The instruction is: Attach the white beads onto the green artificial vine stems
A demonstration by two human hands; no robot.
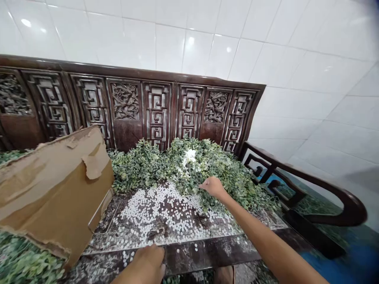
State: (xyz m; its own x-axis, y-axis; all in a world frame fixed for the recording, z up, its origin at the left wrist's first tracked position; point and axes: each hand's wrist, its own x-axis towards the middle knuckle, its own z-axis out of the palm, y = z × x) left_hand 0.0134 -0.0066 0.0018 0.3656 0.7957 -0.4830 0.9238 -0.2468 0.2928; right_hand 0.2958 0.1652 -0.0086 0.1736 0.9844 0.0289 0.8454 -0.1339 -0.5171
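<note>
My right hand point(213, 186) reaches over the front of a heap of artificial green foliage point(225, 171), its fingers pinched together. Whatever they hold, if anything, is too small to make out. My left hand point(149, 260) is closed at the bench's front edge, its fingertips hidden beneath it. Between and beyond my hands, many small white round pieces point(148, 207) lie scattered over the dark wooden seat point(183, 258). A denser white clump point(189, 157) of such pieces rests on top of the foliage.
A torn cardboard box point(56, 185) stands on the left, with more greenery point(32, 258) in front of it. Behind rises a carved wooden backrest point(127, 132) against a white tiled wall point(201, 39). A curved armrest point(314, 183) bounds the right side, with a blue surface beyond.
</note>
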